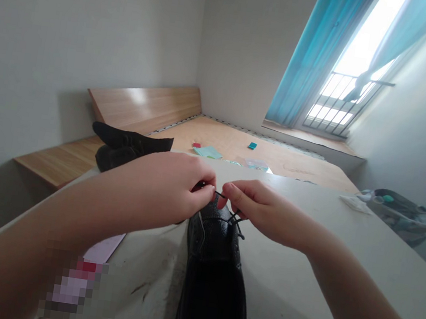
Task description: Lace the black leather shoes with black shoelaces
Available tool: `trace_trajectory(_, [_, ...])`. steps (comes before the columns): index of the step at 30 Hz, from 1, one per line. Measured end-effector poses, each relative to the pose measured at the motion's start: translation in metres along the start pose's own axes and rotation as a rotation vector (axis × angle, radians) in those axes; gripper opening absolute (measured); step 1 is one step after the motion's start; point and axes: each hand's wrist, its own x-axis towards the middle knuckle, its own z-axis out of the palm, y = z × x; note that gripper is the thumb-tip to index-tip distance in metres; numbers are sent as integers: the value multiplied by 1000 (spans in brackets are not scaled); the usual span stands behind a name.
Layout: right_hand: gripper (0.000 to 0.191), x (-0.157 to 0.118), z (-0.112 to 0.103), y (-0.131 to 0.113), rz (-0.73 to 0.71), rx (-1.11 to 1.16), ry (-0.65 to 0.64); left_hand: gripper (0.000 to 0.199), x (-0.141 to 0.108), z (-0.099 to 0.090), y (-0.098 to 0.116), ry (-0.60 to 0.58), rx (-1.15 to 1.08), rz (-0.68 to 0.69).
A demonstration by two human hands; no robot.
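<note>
A black leather shoe [212, 244] rests on the white table, its opening toward me and its toe pointing away. Above its front part, my left hand [181, 184] is closed in a pinch on a thin black shoelace [220, 195]. Just to the right, my right hand [258, 205] pinches the same lace, and a short stretch of it runs between the two hands. Loose lace hangs below my right hand, at the right side of the shoe. The lace holes nearest my left hand are partly hidden.
More black footwear [127, 147] lies at the table's back left. A pink item [105, 250], partly pixelated, is under my left forearm. Behind the white table [299, 277] is a wooden surface [295, 163] with small items. A bag [403, 212] stands at the right.
</note>
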Motion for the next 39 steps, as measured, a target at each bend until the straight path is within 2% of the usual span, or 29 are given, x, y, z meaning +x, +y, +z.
trace_trajectory(3, [55, 1, -1, 4, 33, -33, 19, 31, 0, 3, -8, -75, 103, -83])
trace_trajectory(7, [31, 2, -2, 2, 11, -74, -51, 32, -2, 9, -13, -267, 80, -87])
trace_trajectory(9, [24, 2, 1, -1, -6, -101, -112, 30, -3, 13, -13, -321, 80, -68])
trace_trajectory(13, [24, 0, 11, -9, -18, -154, -195, 27, -5, 16, -11, -309, 148, -96])
trace_trajectory(18, [30, -2, 20, -15, -7, -246, -178, 26, -5, 16, -10, -310, 164, -97])
trace_trajectory(24, [17, 0, 19, -17, -15, -237, -210, 26, -7, 20, -13, -285, 145, -60])
trace_trajectory(29, [17, 1, 20, -19, -7, -246, -214, 28, -8, 20, -14, -214, 187, -57])
trace_trajectory(34, [16, 2, 21, -19, -1, -245, -215, 28, -7, 20, -9, -231, 229, -41])
trace_trajectory(39, [18, 3, 22, -20, -6, -234, -218, 27, -6, 21, -9, -195, 261, -36])
